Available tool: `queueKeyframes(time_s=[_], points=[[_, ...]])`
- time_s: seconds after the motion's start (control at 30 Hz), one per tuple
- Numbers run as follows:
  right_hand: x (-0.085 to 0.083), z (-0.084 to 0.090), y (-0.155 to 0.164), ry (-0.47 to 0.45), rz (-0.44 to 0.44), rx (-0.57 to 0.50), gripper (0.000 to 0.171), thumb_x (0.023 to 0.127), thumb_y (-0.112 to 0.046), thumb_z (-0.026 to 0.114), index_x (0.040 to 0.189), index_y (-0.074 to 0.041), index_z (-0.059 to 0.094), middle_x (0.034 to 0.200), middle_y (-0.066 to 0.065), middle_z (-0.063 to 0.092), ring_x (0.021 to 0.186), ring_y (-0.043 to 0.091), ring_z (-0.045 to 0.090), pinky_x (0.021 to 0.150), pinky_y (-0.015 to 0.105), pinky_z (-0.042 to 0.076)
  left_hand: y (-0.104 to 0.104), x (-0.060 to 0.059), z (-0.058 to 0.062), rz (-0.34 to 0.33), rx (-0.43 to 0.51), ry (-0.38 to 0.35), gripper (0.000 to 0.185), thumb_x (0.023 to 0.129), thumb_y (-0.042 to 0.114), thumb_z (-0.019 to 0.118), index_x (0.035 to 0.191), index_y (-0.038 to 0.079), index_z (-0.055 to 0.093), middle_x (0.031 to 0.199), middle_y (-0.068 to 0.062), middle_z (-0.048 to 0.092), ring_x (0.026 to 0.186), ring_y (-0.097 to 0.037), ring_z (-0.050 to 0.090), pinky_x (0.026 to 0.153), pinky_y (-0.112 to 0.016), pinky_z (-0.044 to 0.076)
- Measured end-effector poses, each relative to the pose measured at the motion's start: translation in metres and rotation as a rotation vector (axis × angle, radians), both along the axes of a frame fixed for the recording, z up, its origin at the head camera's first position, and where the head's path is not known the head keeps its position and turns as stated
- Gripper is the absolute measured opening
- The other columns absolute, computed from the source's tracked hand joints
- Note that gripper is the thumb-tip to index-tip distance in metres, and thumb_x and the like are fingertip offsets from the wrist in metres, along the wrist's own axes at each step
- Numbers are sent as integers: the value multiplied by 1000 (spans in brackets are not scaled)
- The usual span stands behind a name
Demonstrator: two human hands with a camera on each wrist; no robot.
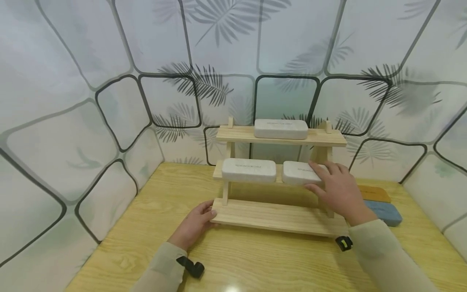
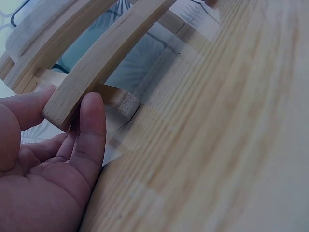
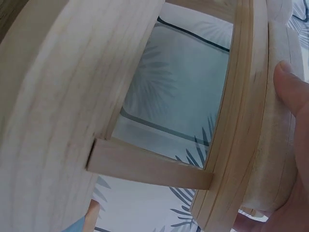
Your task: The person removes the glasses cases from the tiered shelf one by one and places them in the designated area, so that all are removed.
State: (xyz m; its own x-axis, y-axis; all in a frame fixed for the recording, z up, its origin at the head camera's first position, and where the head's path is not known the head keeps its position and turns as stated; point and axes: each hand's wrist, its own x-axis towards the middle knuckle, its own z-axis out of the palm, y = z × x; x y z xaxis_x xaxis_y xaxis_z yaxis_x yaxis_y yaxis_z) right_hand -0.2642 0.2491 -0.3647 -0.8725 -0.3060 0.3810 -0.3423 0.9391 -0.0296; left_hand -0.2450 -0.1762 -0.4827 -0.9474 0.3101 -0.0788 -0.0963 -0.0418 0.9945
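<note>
A three-tier wooden display stand [image 1: 270,213] stands on the table. My left hand [image 1: 196,222] pinches the left end of its bottom shelf, with the thumb on one side and fingers underneath, as the left wrist view shows. On the middle tier, my right hand [image 1: 337,190] holds the right-hand white oblong case [image 1: 297,172], its thumb against the front face and its fingers over the top. This case's right end is hidden by the hand. Beside it on the same tier lies a second white case [image 1: 249,170] with dark lettering. A third white case [image 1: 281,129] sits on the top tier.
Right of the stand, an orange case [image 1: 375,194] and a blue case [image 1: 384,213] lie on the wood-grain table [image 1: 233,259], partly behind my right forearm. Patterned curtain walls [image 1: 226,93] enclose the table at the back and sides.
</note>
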Motion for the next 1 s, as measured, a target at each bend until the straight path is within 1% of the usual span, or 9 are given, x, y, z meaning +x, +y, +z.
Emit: queueKeyframes(time_s=[0.13, 0.23, 0.33, 0.43, 0.6, 0.73, 0.87, 1.0], points=[[0, -1, 2, 22, 9, 15, 76, 95, -54, 65, 156, -15, 40, 141, 30, 44, 124, 56, 40, 100, 73, 35, 1, -1, 0, 0, 1, 1, 61, 107, 21, 55, 156, -2, 28, 144, -26, 47, 122, -34, 57, 95, -43, 55], [-1, -2, 4, 57, 40, 16, 76, 95, -50, 68, 156, -15, 41, 140, 29, 46, 123, 54, 42, 100, 71, 35, 0, -1, -1, 1, 0, -1, 61, 107, 21, 55, 156, -2, 27, 144, -25, 47, 122, -33, 57, 94, -42, 55], [1, -4, 6, 97, 73, 5, 76, 93, -46, 71, 155, -13, 43, 138, 29, 48, 122, 53, 44, 101, 69, 36, -1, -1, -2, -3, -1, -4, 64, 107, 22, 56, 157, -2, 25, 144, -25, 47, 122, -33, 56, 94, -41, 55], [4, -5, 8, 115, 95, -16, 76, 92, -44, 73, 154, -13, 44, 138, 28, 48, 122, 51, 44, 101, 68, 36, -1, -1, -2, -5, 0, -5, 64, 107, 22, 56, 157, -2, 25, 144, -26, 46, 123, -34, 56, 94, -41, 55], [12, -6, 13, 109, 106, -70, 77, 92, -42, 74, 156, -16, 41, 139, 28, 47, 122, 51, 42, 98, 69, 36, 0, -1, 1, -2, 2, -8, 62, 107, 21, 55, 157, -1, 26, 145, -26, 46, 123, -34, 56, 95, -43, 55], [19, -8, 18, 93, 95, -109, 78, 92, -39, 75, 158, -19, 39, 139, 26, 46, 123, 53, 41, 96, 71, 38, 1, 0, 2, -1, 5, -8, 62, 107, 21, 55, 157, -1, 26, 145, -26, 46, 123, -33, 56, 95, -43, 54], [26, -11, 25, 106, 96, -118, 78, 91, -38, 76, 157, -19, 39, 137, 26, 47, 122, 52, 42, 92, 71, 41, 1, 0, 2, 1, 1, -3, 61, 107, 20, 55, 157, -1, 26, 145, -26, 46, 123, -33, 56, 94, -42, 55], [31, -13, 33, 128, 105, -125, 79, 89, -37, 78, 157, -18, 41, 135, 27, 48, 121, 53, 42, 90, 71, 41, 1, 0, 1, 2, 0, 6, 61, 107, 19, 54, 157, -2, 25, 146, -27, 45, 123, -35, 55, 94, -42, 55]])
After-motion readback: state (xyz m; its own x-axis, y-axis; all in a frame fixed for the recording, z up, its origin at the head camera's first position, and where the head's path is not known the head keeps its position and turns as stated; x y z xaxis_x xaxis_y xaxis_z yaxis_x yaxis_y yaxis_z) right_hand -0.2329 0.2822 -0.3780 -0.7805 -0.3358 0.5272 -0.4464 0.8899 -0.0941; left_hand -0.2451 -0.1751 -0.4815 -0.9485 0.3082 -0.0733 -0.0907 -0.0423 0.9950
